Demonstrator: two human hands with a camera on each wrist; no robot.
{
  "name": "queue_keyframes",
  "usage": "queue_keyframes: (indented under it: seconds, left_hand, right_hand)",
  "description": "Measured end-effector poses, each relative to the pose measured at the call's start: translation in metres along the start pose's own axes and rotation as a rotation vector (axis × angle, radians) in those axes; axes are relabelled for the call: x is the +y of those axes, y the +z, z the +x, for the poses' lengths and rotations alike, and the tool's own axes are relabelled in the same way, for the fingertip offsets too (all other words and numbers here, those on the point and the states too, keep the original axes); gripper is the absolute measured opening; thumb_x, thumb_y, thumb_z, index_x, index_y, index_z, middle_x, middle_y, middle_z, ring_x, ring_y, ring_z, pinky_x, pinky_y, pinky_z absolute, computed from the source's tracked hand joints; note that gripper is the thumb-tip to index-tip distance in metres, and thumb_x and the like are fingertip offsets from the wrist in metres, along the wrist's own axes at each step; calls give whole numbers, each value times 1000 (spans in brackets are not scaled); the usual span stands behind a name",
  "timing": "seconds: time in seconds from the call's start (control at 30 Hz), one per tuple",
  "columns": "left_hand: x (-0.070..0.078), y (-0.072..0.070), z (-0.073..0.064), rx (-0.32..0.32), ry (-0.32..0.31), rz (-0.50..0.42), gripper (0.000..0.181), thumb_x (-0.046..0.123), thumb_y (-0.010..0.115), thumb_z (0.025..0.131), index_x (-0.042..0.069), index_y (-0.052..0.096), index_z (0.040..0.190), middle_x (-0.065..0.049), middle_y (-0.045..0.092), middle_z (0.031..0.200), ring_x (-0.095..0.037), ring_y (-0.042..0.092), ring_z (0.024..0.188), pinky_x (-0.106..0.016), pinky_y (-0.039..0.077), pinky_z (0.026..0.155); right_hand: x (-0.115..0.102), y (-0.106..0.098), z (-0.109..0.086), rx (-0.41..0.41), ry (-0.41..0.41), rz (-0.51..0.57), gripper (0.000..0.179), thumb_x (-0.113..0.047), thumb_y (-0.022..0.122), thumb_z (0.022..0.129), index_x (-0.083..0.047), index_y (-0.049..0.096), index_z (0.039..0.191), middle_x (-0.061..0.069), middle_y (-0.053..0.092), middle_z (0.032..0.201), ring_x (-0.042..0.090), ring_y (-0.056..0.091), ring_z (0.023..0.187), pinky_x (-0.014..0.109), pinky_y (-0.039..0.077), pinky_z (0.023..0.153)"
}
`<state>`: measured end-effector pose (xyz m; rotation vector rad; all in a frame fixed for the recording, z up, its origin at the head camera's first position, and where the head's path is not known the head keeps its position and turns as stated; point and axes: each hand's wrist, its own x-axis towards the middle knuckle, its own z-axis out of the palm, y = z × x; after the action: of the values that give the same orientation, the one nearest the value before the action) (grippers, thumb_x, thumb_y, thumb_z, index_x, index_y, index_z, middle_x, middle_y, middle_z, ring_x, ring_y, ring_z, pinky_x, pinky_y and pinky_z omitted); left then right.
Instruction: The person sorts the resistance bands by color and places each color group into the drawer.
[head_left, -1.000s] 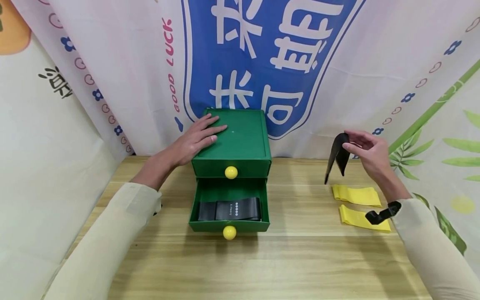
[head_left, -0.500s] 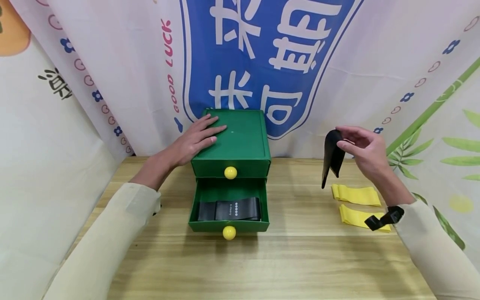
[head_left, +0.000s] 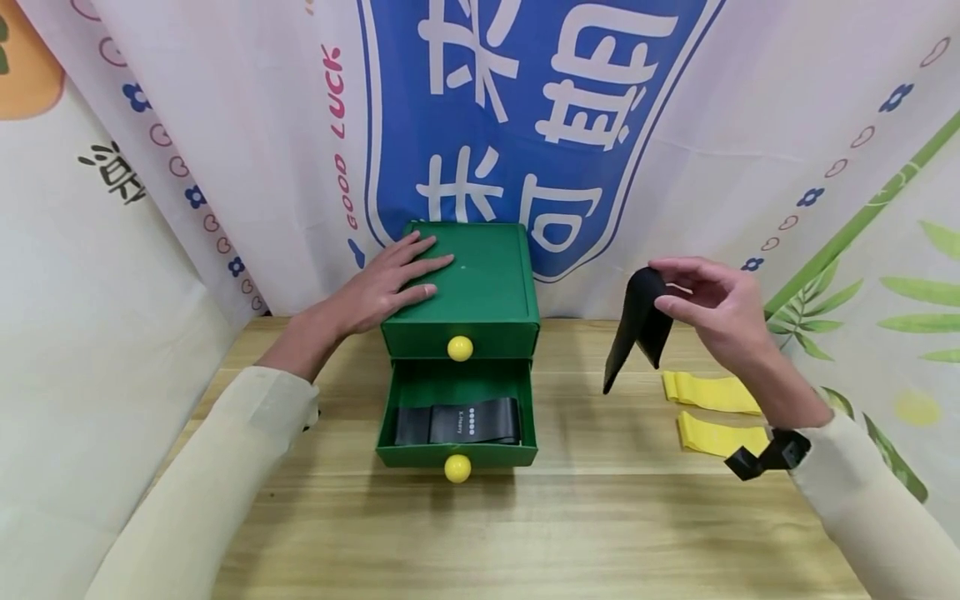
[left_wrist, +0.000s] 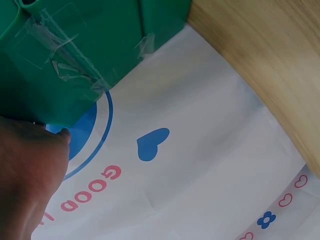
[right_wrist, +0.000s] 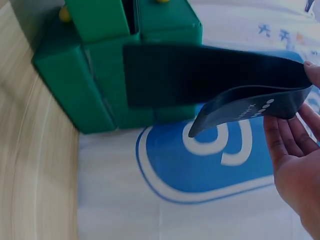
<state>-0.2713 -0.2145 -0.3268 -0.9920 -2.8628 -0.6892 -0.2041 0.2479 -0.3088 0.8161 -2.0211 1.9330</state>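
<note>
In the head view my left hand (head_left: 378, 283) rests flat with spread fingers on top of a green drawer cabinet (head_left: 487, 279). The cabinet's lower drawer (head_left: 412, 455) is pulled out, and a folded black resistance band (head_left: 491, 418) marked X-Heavy lies inside. To the right of the cabinet, my right hand (head_left: 723, 308) pinches another black resistance band (head_left: 636, 321) at its fold, with both ends hanging above the table. White dots and lettering show on this held band (right_wrist: 240, 112) in the right wrist view.
Two yellow resistance bands, a rear one (head_left: 708, 392) and a front one (head_left: 716, 435), lie on the wooden table (head_left: 480, 533) at the right. Yellow ball knobs, such as the lower knob (head_left: 458, 468), stick out in front. A printed cloth (head_left: 300, 167) hangs close behind.
My right hand has carried the black resistance band leftward, away from the yellow bands and nearer the cabinet. My left hand has stayed on the cabinet top.
</note>
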Motion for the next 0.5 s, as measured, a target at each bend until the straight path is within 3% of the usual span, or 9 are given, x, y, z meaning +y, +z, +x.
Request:
queue_keyframes:
  seconds: [0.13, 0.5]
  left_hand:
    - [0, -1, 0, -9, 7, 9, 61, 45, 47, 109, 25, 39, 166, -10, 17, 177, -33, -1, 165, -67, 2, 128]
    - [0, -1, 1, -12, 10, 9, 61, 45, 47, 108, 24, 40, 165, -11, 18, 177, -34, -1, 165, -68, 2, 128]
  right_hand:
    - [-10, 12, -2, -28, -20, -13, 37, 20, 69, 88, 12, 71, 124, 9, 76, 117, 17, 73, 101, 24, 60, 89]
    - [-30, 48, -4, -65, 16, -42, 41, 22, 68, 87, 13, 69, 126, 11, 75, 120, 20, 74, 101, 27, 60, 92]
